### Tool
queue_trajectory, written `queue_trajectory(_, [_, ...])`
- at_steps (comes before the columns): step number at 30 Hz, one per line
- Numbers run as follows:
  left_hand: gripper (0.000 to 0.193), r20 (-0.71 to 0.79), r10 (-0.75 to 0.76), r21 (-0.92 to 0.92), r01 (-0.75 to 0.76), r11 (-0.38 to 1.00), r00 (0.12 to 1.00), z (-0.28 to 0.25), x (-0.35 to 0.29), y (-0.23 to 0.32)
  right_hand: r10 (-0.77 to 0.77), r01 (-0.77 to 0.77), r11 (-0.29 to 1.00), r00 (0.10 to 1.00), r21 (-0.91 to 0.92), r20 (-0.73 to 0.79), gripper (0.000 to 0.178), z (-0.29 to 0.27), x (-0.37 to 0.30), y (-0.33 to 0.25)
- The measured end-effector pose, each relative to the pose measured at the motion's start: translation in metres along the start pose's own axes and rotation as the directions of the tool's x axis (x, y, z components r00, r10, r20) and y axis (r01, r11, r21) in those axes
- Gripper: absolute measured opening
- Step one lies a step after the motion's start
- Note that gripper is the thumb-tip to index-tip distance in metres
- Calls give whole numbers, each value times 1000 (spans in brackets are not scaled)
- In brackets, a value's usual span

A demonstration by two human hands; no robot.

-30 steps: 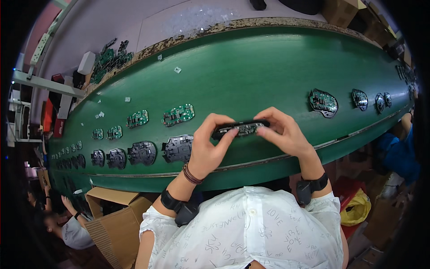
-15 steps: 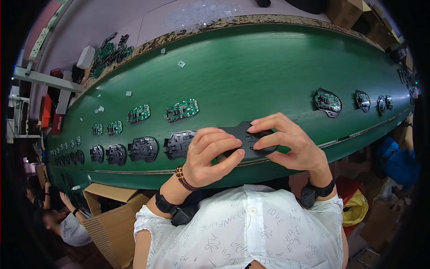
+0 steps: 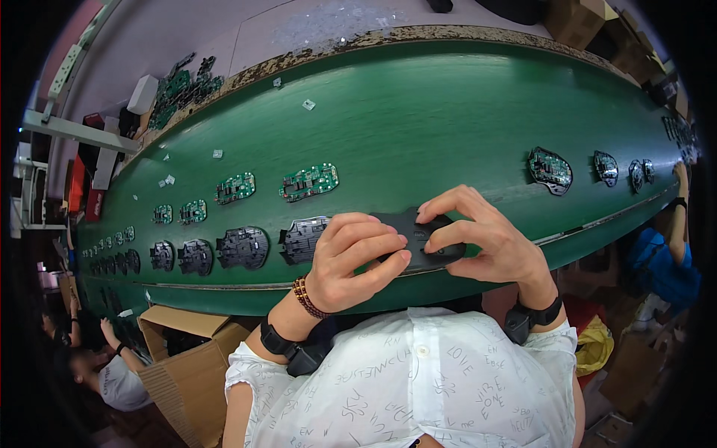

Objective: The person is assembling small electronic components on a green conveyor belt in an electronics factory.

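Both my hands hold a black plastic shell (image 3: pixel 427 237) with a smooth outer face, over the near side of the green conveyor belt (image 3: pixel 433 112). My left hand (image 3: pixel 357 257) has its fingers curled over the left end of the shell. At the other end my right hand (image 3: pixel 489 237) grips it between thumb and bent fingers. Just left of my left hand lies an open black shell (image 3: pixel 305 239), partly hidden by it. A green circuit board (image 3: pixel 309 183) rests beyond that shell.
Several more boards (image 3: pixel 236 188) and black shells (image 3: pixel 243 248) stretch leftward in two rows. To the right sit shells with boards inside (image 3: pixel 550 171). Small clear pieces (image 3: pixel 308 105) are scattered on the belt. A cardboard box (image 3: pixel 187 366) stands near left; other people work at both ends.
The boards, shells and clear pieces on the belt have shifted slightly right. My hands keep their grip on the shell, which has tilted a little. At far right, a person's arm now reaches to the belt.
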State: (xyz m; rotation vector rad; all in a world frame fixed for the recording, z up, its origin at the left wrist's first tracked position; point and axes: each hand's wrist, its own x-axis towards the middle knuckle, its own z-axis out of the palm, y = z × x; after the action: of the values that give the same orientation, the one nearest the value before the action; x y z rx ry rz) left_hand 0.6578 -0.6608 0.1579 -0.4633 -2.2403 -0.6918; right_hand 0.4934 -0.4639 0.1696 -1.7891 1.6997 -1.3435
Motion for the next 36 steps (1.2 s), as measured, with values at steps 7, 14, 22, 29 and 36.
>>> queue_trajectory(7, [32,182,-323,-153,352,924,929,-11,5,-4,29,-30,999,999,-17,-37,37,7,3,3])
queue_trajectory(14, [31,187,-641,196,611,767,744,-38,26,-125,601,-562,799,731,213,-324,23,-6,-35,36])
queue_trajectory(22, [22,21,-778,464,683,564,628,-14,20,-216,385,-545,787,801,-291,-458,27,-3,-35,45])
queue_trajectory(29, [7,187,-693,372,603,706,696,-12,23,-200,251,-300,898,950,-322,-184,32,23,47,23])
queue_trajectory(36, [9,83,-655,303,607,735,751,-21,8,-188,68,-61,909,998,-411,2,53,101,118,61])
